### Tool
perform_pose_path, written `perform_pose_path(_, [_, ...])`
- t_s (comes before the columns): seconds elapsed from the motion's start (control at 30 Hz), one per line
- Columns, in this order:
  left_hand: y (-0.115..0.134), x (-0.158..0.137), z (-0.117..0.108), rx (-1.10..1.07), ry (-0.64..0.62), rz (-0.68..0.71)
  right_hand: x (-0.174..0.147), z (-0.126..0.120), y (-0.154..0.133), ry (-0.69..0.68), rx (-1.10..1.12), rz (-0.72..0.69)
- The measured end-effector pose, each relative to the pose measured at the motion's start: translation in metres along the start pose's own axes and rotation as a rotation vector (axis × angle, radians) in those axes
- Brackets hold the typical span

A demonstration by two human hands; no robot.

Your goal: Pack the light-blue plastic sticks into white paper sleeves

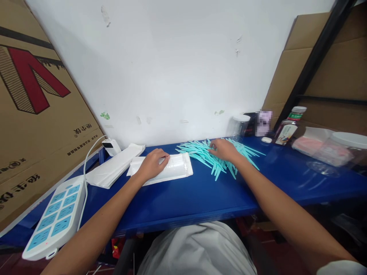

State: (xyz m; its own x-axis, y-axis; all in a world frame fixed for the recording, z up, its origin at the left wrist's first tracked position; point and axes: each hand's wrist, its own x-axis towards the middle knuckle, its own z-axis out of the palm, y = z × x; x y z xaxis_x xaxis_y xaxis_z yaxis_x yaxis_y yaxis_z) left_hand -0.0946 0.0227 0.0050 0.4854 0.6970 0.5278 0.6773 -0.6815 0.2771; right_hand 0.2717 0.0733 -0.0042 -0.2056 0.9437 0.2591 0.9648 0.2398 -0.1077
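Note:
My left hand [156, 162] rests on a flat clear-and-white plastic bag [179, 168], its fingers curled and the thumb close to the index finger. The underside of that hand is hidden, with the bag beneath it. At the back of the blue table, my right hand [224, 149] reaches into a loose pile of thin teal plastic sticks [197, 151]. Its fingers are bent together on the sticks, and how many they grip cannot be seen. A stack of white bags [114, 168] lies left of my left hand.
A power strip [54, 217] and a white plugged-in device [111, 147] are on the left, near a large cardboard box [43, 133]. To the right stand a clear jar [240, 128], a bottle [289, 126] and a larger tub [341, 152]. A white wall [177, 76] bounds the blue table [183, 202].

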Motion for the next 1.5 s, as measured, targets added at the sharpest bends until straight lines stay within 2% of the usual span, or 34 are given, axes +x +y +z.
perform_pose_path(0.17, [0.001, 0.0, 0.0, 0.008, -0.009, 0.004, 0.0, 0.003, -0.008, 0.026, 0.0, -0.027])
perform_pose_path(0.47, [0.001, -0.001, -0.001, 0.0, -0.01, 0.007, -0.005, -0.007, -0.017, 0.003, -0.089, -0.005])
perform_pose_path(0.6, [0.001, -0.001, -0.001, 0.0, -0.007, 0.008, -0.003, -0.011, -0.01, 0.025, -0.043, 0.01])
perform_pose_path(0.77, [0.0, -0.001, 0.0, -0.002, -0.016, 0.0, 0.001, -0.021, 0.004, 0.135, 0.071, 0.07])
perform_pose_path(0.87, [0.0, -0.001, 0.0, -0.005, -0.017, 0.001, 0.0, -0.023, 0.01, 0.085, 0.064, 0.078])
perform_pose_path(1.03, [0.001, -0.001, -0.001, -0.004, -0.018, 0.005, -0.002, -0.019, 0.017, -0.015, 0.036, 0.083])
perform_pose_path(1.5, [0.004, 0.0, -0.002, -0.004, -0.015, -0.003, 0.002, 0.004, -0.001, 0.005, -0.015, 0.014])
